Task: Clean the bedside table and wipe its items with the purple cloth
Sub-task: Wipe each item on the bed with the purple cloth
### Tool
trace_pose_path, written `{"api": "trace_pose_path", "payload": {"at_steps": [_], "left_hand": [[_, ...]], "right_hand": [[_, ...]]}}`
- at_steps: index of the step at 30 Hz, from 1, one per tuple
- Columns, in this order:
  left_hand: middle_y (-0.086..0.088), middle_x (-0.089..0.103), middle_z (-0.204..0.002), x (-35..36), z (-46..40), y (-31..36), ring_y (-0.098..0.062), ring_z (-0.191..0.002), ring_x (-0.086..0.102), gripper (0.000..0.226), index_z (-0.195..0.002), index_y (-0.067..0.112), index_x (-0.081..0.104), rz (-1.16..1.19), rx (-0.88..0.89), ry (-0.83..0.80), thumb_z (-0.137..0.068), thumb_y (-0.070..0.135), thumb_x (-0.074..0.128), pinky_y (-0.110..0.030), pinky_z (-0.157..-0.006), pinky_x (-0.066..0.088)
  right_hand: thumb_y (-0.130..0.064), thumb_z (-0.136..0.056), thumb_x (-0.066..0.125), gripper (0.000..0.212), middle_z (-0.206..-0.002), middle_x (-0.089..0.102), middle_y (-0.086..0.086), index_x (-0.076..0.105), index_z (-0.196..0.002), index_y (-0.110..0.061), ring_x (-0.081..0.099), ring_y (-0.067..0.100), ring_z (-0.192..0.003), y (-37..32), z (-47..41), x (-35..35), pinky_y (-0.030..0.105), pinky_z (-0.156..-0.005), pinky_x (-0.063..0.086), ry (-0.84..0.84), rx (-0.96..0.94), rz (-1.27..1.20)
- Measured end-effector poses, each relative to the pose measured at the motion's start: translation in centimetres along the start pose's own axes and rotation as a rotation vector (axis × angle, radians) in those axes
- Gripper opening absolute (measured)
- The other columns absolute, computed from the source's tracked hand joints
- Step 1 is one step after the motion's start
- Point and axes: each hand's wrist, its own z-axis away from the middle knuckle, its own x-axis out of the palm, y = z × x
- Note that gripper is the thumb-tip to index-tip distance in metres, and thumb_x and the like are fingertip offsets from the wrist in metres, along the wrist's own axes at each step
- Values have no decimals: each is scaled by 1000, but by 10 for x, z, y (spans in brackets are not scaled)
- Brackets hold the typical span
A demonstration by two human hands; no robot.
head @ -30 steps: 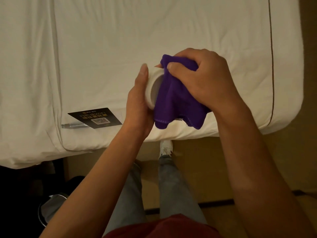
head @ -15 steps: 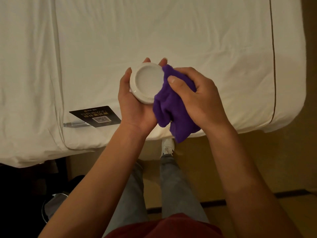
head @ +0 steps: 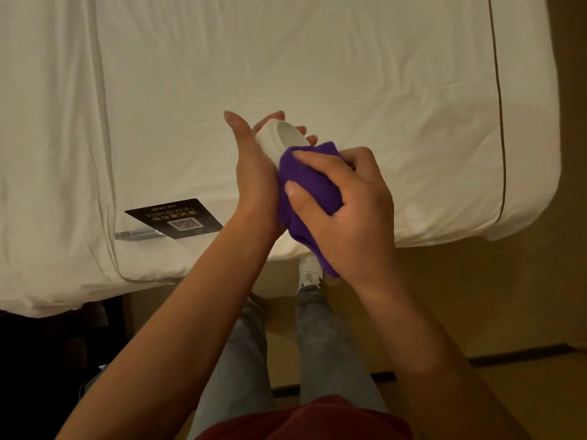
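Holding a white cup (head: 279,138) tight in the left hand (head: 254,173), tipped on its side above the bed (head: 317,58). Squeezing the purple cloth (head: 309,192) in the right hand (head: 349,211), pressed against the cup just below the left fingers.

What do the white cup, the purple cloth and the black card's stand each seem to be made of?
White cup: probably glazed ceramic, smooth and thick-rimmed.
Purple cloth: soft, matte fabric, likely microfibre; it bunches in the right hand.
Card stand: clear acrylic or glass, see-through and glinting.
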Motion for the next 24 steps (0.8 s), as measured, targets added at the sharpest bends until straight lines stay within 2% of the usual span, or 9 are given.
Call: {"api": "trace_pose_path", "payload": {"at_steps": [2,5,7,10,13,15,17,21,24], "left_hand": [[-11,72,-92,-1,7,0,-26,-87,72,78,-111,13,62,-145,50,-61,-94,77,19,-44,-87,60],[-7,74,-85,0,18,-5,-21,-83,74,78,-97,12,68,-180,41,-235,-98,69,15,-31,-74,60],[-8,76,-90,0,23,-7,-21,-89,74,71,-99,14,71,-170,52,-298,-103,61,18,-30,-77,59],[-10,76,-107,-4,28,-8,-25,-103,72,56,-115,16,68,-197,72,-322,-104,54,29,-34,-88,58],[-12,72,-119,-10,30,-4,-29,-114,68,53,-126,14,64,-109,-5,-242,-100,56,42,-46,-102,52],[-12,71,-118,-12,29,1,-29,-112,67,55,-127,11,63,15,-52,-208,-100,56,45,-51,-104,50],[-14,70,-114,-10,26,6,-28,-106,67,51,-124,10,61,82,-40,-206,-102,53,43,-48,-100,53],[-20,62,-121,-5,21,12,-33,-114,61,52,-128,7,56,108,-49,-181,-104,51,41,-50,-110,45],[-17,67,-105,-5,17,15,-33,-104,65,52,-115,7,62,43,-25,-116,-104,52,40,-51,-106,49]], "right_hand": [[-39,-92,72,45,-126,59,5,66,-132,-20,61,16,-111,-7,-9,-2,25,-85,59,24,-69,78],[-39,-93,69,38,-120,60,5,70,-127,-22,62,16,-105,-20,-25,-5,27,-85,58,112,-123,129],[-41,-94,67,35,-117,60,2,71,-126,-25,61,10,-100,-26,-37,-8,20,-84,55,152,-102,128],[-44,-95,66,36,-118,60,0,70,-126,-26,57,3,-97,-26,-52,-13,9,-81,49,187,-55,110],[-42,-95,68,37,-119,61,3,70,-126,-22,56,2,-99,-20,-58,-22,6,-81,46,249,-27,72],[-40,-95,69,39,-121,62,4,67,-128,-19,59,4,-102,-15,-59,-30,8,-83,49,274,-10,17],[-39,-95,69,41,-123,64,3,65,-131,-18,61,6,-107,-14,-58,-30,10,-86,49,194,-10,-41],[-40,-98,65,38,-124,61,2,66,-132,-22,59,6,-105,-17,-47,-12,4,-83,44,-7,-11,33],[-41,-98,64,36,-119,62,0,68,-130,-24,61,7,-102,-16,-43,-13,7,-81,47,-74,-19,39]]}}
